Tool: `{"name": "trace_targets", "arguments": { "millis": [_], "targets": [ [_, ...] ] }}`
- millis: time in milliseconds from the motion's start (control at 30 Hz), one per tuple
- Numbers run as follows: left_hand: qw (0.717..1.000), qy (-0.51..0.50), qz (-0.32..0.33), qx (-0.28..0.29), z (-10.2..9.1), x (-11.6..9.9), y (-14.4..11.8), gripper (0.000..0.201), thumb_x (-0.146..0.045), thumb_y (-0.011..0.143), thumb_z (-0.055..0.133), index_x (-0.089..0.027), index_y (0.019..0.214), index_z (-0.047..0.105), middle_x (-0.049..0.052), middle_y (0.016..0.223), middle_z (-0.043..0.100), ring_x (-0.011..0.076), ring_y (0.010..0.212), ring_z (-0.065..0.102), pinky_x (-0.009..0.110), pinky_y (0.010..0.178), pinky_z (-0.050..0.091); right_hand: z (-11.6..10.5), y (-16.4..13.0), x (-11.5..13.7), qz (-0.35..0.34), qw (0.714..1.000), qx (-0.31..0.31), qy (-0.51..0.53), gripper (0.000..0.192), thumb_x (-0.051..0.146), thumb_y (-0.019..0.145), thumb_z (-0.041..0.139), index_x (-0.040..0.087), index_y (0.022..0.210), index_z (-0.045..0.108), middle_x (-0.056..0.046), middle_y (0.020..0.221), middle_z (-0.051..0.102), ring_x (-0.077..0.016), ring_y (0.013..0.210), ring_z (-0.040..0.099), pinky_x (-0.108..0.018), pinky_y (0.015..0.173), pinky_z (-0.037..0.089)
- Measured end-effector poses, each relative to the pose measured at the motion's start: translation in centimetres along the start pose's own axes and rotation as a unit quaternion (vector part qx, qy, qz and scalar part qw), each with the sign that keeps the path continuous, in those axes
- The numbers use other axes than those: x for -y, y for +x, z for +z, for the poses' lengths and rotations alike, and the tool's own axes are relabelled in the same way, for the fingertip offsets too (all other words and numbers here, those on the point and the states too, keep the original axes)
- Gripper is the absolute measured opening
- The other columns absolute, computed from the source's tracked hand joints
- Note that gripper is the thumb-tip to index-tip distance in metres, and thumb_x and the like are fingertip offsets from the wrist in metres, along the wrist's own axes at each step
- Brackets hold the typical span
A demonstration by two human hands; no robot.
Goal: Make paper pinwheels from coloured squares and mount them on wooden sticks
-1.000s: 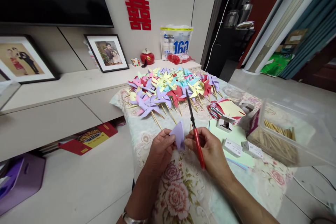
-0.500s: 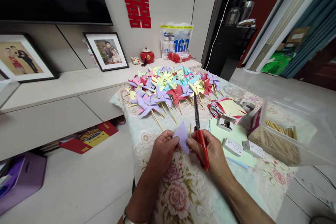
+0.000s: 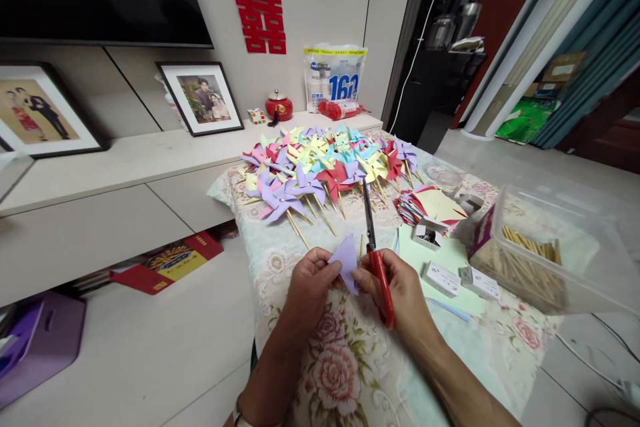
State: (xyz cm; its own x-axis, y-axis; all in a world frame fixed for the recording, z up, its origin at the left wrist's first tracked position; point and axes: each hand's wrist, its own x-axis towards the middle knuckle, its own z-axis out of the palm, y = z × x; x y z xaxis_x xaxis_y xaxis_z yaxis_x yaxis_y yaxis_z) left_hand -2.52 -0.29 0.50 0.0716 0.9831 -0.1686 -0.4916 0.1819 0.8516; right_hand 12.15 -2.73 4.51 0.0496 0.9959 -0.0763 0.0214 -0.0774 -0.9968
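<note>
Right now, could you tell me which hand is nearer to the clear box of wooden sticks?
Right. The right hand, holding red scissors, is beside the box; the left hand is farther off.

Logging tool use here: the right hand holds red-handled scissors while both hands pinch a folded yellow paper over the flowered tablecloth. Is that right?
Not quite: the paper is purple, not yellow, as the head view shows. The rest stands: the right hand holds the red-handled scissors, and the left hand pinches the paper too, over the flowered tablecloth.

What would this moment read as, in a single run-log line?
left hand: pinches purple paper | right hand: holds red scissors, touches paper | beyond: pinwheels | right: stick box
</note>
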Motion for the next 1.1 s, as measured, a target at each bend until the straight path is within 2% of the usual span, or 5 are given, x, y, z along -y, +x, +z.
{"name": "trace_targets", "arguments": {
  "millis": [267,433,600,833,1100],
  "targets": [
    [0.996,-0.054,-0.004,0.075,-0.2,-0.5,-0.6,0.024,-0.037,0.076,0.076,-0.016,0.083,0.068,0.003,0.07,0.067,0.0135,0.063,0.057,0.025,0.062,0.045,-0.3,0.1,-0.5,0.05,0.996,0.036,0.059,0.032,0.037,0.072,0.08,0.019,0.084,0.058,0.006,0.058,0.056,-0.0095,0.047,0.046,-0.022,0.045,0.035],
    [0.986,-0.113,-0.034,0.115,-0.4,-1.4,-1.2,0.044,-0.036,0.077,0.077,-0.017,0.116,0.068,0.006,0.09,0.07,0.0119,0.064,0.059,0.024,0.058,0.047,-0.7,0.1,0.3,0.073,0.973,0.123,0.181,0.022,0.03,0.075,0.078,0.016,0.08,0.062,0.002,0.066,0.059,-0.01,0.055,0.052,-0.022,0.052,0.041],
    [0.973,-0.145,-0.072,0.166,-0.5,-1.5,-1.7,0.074,-0.024,0.066,0.087,-0.022,0.134,0.056,0.009,0.106,0.071,0.0199,0.086,0.068,0.023,0.061,0.051,-0.6,0.3,-0.4,0.123,0.945,0.194,0.232,0.025,0.027,0.07,0.083,0.013,0.084,0.068,0.0,0.071,0.063,-0.0096,0.056,0.056,-0.021,0.052,0.044],
    [0.971,-0.153,-0.033,0.182,-1.0,-0.9,-1.3,0.047,-0.02,0.074,0.083,-0.018,0.117,0.065,-0.002,0.076,0.064,0.0062,0.054,0.054,0.019,0.052,0.043,-0.5,0.2,-1.1,0.12,0.947,0.207,0.216,0.028,0.034,0.074,0.081,0.014,0.081,0.062,0.002,0.056,0.06,-0.0096,0.046,0.053,-0.02,0.045,0.041],
    [0.969,-0.233,-0.005,0.079,-0.8,-1.3,-0.4,0.023,-0.017,0.068,0.086,-0.015,0.079,0.066,0.0,0.075,0.063,0.009,0.067,0.055,0.019,0.059,0.043,-2.8,-2.8,-2.5,0.066,0.966,0.171,0.181,0.049,0.062,0.08,0.069,0.018,0.099,0.061,0.005,0.054,0.052,-0.0054,0.037,0.038,-0.019,0.04,0.028]
  ]
}}
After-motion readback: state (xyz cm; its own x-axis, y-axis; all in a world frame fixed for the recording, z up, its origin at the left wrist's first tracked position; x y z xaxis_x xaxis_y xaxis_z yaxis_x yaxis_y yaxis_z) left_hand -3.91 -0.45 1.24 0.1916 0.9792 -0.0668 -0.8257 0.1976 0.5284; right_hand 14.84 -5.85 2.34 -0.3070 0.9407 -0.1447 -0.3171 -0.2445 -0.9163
